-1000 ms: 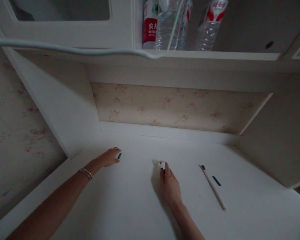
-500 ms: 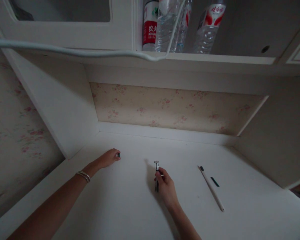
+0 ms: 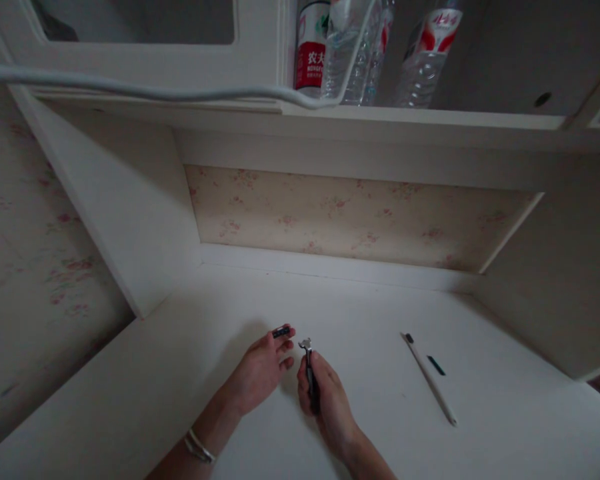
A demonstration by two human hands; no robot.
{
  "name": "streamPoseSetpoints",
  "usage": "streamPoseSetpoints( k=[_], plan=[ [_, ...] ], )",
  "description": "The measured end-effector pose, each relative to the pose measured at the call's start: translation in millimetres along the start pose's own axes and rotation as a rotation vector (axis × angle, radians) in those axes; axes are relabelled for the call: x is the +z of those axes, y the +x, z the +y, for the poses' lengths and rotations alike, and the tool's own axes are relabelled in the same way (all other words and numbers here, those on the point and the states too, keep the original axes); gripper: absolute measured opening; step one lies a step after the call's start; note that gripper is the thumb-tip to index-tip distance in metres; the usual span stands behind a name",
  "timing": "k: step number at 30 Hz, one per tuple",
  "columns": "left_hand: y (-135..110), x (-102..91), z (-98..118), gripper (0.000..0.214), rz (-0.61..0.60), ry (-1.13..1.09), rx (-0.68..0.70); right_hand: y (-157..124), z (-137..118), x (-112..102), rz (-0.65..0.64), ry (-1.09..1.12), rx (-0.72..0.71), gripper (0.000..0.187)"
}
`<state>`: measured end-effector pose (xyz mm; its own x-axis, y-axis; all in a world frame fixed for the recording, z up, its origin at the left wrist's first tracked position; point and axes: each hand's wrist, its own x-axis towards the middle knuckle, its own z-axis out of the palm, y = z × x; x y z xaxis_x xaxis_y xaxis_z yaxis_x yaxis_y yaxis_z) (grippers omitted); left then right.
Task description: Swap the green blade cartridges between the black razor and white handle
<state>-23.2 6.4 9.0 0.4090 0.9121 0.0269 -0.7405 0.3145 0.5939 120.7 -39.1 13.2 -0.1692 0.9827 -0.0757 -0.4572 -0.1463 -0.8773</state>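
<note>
My left hand [image 3: 260,373] pinches a small dark razor cartridge [image 3: 281,331] with silvery detail between thumb and forefinger, the other fingers loosely curled. Just to its right, my right hand [image 3: 330,400] is wrapped round a black and silver razor handle [image 3: 310,377]. The handle's forked metal head points up and away from me, bare of any cartridge. A small gap separates the cartridge from that head. Both hands are above the white desktop.
On the desktop [image 3: 370,313] at right lie a long white stick [image 3: 433,383] with a dark end, perhaps a toothbrush, and a short dark green strip [image 3: 436,365]. Overhead, a white cable [image 3: 180,95] crosses in front of a shelf with bottles [image 3: 425,60].
My left hand has come in from the far left with the cartridge, close to my right hand. My right hand has drawn slightly nearer to me, keeping the razor handle.
</note>
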Motion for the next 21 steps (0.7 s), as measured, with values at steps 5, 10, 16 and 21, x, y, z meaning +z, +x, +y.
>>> streamPoseSetpoints(
  k=[5,10,16,21],
  plan=[
    [-2,5.2,-11,0.028,0.011,-0.06,-0.045,-5,8,6,-0.08,0.053,0.01,0.042],
    [-7,8.1,-16,0.035,0.023,0.015,-0.123,-8,12,14,-0.063,0.13,0.058,0.042],
    [-9,7.8,-16,0.033,0.013,0.012,-0.123,-13,9,19,-0.021,0.087,0.09,0.042],
    [-11,8.2,-18,0.031,-0.04,0.008,-0.107,-11,12,14,0.005,0.061,0.042,0.04]
  ],
)
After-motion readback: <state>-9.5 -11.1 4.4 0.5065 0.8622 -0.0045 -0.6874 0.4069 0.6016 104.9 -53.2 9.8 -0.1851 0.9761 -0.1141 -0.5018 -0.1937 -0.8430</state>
